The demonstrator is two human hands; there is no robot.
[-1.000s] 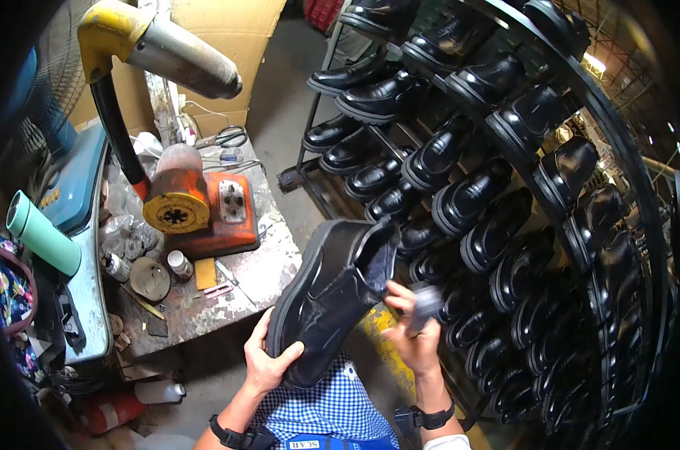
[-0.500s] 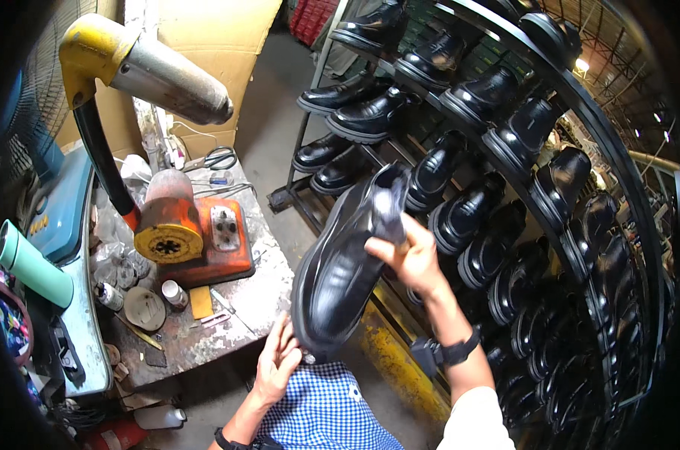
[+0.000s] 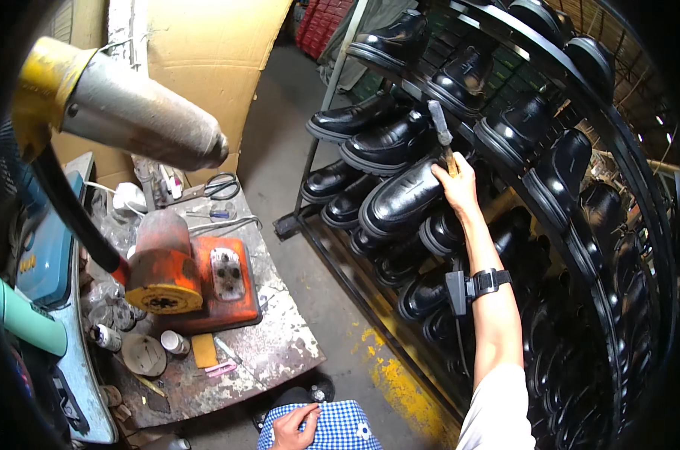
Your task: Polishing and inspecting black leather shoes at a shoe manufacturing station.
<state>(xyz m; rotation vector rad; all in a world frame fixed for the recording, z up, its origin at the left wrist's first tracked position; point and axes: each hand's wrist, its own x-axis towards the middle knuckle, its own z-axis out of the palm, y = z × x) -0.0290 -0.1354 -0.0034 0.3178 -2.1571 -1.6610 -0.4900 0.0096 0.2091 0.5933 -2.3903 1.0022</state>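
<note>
Gripping tool [image 3: 439, 124], right hand [image 3: 460, 184] at rack [image 3: 347, 49], black shoes [image 3: 398, 204] inside

Black shoe [image 3: 400, 199] near the left end of the rack [image 3: 336, 73], at its open near side, below the upper tiers. Smooth upper, high gloss, bright streaks of light across the rounded toe; thick dark sole showing along the toe edge. Upper faces up, toe angled outward from the rack, heel end inward and partly covered by the right hand [image 3: 457, 180]. Whether that hand touches it: unclear. Weight on rack bars: cannot be seen.

Short tool [image 3: 445, 137], brownish handle, narrow grey head. Gripped in the right hand, head raised, tilted toward the rack's upper tiers.
</note>
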